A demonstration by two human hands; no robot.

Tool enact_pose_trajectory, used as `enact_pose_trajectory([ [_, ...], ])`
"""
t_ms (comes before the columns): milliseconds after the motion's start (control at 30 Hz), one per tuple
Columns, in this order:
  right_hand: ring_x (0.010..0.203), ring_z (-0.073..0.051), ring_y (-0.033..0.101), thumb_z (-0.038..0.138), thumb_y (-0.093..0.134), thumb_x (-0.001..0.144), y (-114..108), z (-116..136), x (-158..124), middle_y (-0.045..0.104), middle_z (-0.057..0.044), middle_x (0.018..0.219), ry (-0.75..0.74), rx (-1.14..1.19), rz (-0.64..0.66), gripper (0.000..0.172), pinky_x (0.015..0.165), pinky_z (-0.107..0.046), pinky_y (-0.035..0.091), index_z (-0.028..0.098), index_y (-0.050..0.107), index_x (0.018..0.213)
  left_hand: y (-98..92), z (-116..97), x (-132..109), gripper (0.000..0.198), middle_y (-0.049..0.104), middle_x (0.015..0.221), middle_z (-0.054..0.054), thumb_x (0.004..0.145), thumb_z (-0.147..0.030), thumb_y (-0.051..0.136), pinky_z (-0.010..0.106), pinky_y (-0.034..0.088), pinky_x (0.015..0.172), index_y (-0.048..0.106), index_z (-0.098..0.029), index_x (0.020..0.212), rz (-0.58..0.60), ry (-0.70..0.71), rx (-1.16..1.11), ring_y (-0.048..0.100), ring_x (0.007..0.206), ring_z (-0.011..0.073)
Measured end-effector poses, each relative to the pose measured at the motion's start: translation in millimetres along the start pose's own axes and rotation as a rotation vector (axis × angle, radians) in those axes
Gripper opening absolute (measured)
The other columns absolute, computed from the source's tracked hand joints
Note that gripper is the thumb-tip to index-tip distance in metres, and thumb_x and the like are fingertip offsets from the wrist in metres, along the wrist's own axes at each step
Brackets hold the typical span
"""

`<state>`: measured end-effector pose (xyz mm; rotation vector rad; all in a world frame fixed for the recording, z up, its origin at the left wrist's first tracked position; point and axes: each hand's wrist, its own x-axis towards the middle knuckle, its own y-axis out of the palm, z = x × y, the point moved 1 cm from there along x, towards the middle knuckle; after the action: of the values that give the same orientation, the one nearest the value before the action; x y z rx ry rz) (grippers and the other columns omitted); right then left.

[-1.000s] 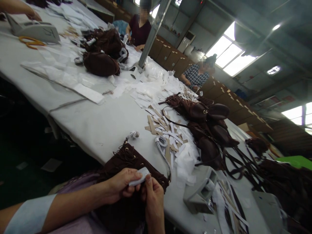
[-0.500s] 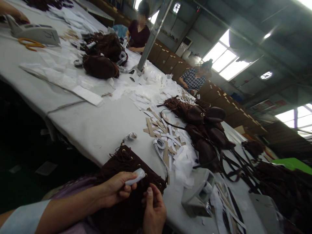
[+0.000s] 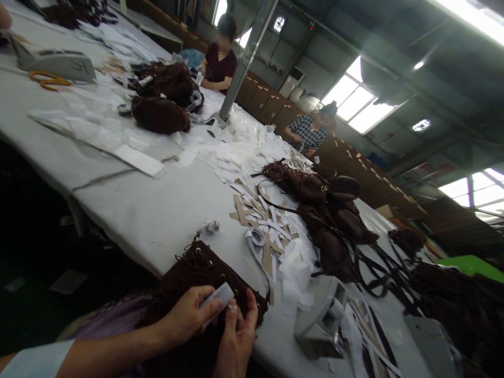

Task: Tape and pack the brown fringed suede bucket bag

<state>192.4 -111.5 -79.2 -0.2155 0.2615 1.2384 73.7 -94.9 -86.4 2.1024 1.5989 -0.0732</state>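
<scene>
A dark brown bag [image 3: 177, 286] with metal eyelets and fringe lies at the table's near edge and over the lap. Above it my left hand [image 3: 192, 312] is closed on a small whitish wrapped piece [image 3: 221, 295]. Close to the right end of that piece is my right hand [image 3: 239, 328], thumb raised and fingers curled; a small clear bit shows at its thumb tip, too small to name. A wrapped strap [image 3: 258, 244] runs from the bag's right corner onto the table.
Paper strips [image 3: 271, 223] lie beyond the bag. More brown bags [image 3: 331, 210] are piled to the right, behind a grey tape dispenser [image 3: 321, 315]. Orange scissors [image 3: 49, 80] sit far left near another dispenser [image 3: 59, 63]. Two people [image 3: 220, 65] are across the table [image 3: 129, 215].
My right hand has moved left and up, closer to the wrapped piece. My left hand has shifted slightly lower, and the piece is tilted more upright. The view has shifted a little.
</scene>
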Motion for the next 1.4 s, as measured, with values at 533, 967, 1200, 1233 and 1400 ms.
enact_pose_trajectory([
  [533,0.055,-0.013,0.060,0.050,0.068,0.074,23.0,4.8,7.3,0.068,0.000,0.074,0.015,0.088,-0.053,0.089,0.050,-0.022,0.046,0.021,0.019,0.143,-0.7,14.6,-19.4,0.043,0.058,0.059,0.000,0.070,-0.055,0.067,0.018,0.034,0.039,0.056,-0.014,0.072,0.004,-0.196,-0.196,0.044,0.041,0.0068],
  [967,0.072,-0.022,0.062,0.064,0.057,0.068,-223.9,49.3,55.4,0.069,-0.009,0.078,-0.158,-0.424,-0.829,0.060,0.057,-0.028,0.046,0.012,0.069,0.096,-8.7,29.1,-16.9,0.041,0.053,0.056,-0.003,0.074,-0.055,0.063,0.016,0.024,0.034,0.057,-0.014,0.070,0.045,-0.202,-0.081,0.034,0.037,0.0037],
  [1200,0.065,-0.020,0.058,0.049,0.075,0.047,-244.2,50.3,99.8,0.068,-0.006,0.069,-0.035,-0.339,-0.704,0.044,0.048,-0.026,0.040,0.014,0.071,0.074,-6.9,20.4,-14.5,0.038,0.053,0.057,-0.003,0.069,-0.048,0.071,0.015,0.021,0.035,0.055,-0.014,0.067,0.057,-0.265,-0.275,0.033,0.039,0.0028],
  [1233,0.066,-0.020,0.058,0.047,0.076,0.045,-243.2,50.8,103.0,0.069,-0.006,0.069,-0.031,-0.318,-0.700,0.043,0.047,-0.026,0.039,0.014,0.070,0.072,-7.1,19.0,-14.5,0.037,0.052,0.058,-0.003,0.069,-0.046,0.071,0.014,0.021,0.035,0.054,-0.014,0.068,0.054,-0.289,-0.329,0.034,0.039,0.0026],
  [1400,0.063,-0.019,0.057,0.040,0.078,0.038,-240.4,54.9,107.2,0.067,-0.007,0.067,-0.048,-0.222,-0.704,0.035,0.047,-0.027,0.038,0.016,0.066,0.062,-8.0,15.5,-15.0,0.030,0.051,0.059,-0.004,0.067,-0.034,0.074,0.011,0.021,0.035,0.053,-0.014,0.074,-0.029,-0.472,-0.594,0.034,0.041,0.0011],
])
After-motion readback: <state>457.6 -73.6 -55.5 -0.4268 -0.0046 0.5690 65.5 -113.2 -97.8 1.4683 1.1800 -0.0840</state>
